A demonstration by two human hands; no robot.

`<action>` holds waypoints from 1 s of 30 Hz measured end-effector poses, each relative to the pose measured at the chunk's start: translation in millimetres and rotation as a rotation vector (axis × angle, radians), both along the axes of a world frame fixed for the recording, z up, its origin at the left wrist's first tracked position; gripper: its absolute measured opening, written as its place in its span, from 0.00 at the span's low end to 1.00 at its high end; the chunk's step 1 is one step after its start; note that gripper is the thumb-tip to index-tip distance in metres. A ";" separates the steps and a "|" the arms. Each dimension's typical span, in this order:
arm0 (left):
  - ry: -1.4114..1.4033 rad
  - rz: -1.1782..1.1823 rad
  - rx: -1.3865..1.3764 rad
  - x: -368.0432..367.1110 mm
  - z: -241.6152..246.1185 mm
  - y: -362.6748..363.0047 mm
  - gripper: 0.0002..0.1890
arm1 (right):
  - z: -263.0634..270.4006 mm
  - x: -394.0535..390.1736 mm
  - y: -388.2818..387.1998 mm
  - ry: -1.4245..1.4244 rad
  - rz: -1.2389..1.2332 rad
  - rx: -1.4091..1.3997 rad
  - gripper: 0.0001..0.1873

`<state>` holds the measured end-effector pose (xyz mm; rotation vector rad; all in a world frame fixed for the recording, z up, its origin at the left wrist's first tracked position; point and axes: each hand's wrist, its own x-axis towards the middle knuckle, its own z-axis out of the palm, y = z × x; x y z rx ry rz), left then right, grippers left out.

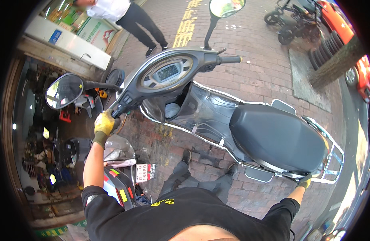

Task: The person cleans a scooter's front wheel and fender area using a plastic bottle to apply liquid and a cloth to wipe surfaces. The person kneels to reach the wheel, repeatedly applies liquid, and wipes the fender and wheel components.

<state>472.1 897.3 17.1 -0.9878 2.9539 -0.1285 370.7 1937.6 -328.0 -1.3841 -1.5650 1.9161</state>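
Note:
An electric scooter with a black seat (pixel 278 135) stands before me, its handlebar and oval dashboard (pixel 167 72) to the left and its chrome rear rack (pixel 334 162) to the right. My left hand (pixel 105 125), in a yellow and dark work glove, is closed around the scooter's left handlebar grip. My right hand (pixel 304 182), in a similar glove, touches the lower side of the scooter at the rear, below the seat; its fingers are mostly hidden. A round mirror (pixel 64 91) sticks out beyond my left hand. The right grip (pixel 230 59) is untouched.
Another scooter with a plate (pixel 142 173) is parked close at my left. A person (pixel 140 24) stands beyond the handlebar by a shopfront. Stacked tires (pixel 326 49), a tree trunk (pixel 338 66) and a black two-wheeler (pixel 299 27) are at the upper right. My feet are on brick paving.

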 end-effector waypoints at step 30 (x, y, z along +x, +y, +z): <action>-0.119 -0.052 0.042 -290.4 63.6 -184.8 0.21 | 0.4 -42.9 -186.4 0.025 -0.162 0.186 0.27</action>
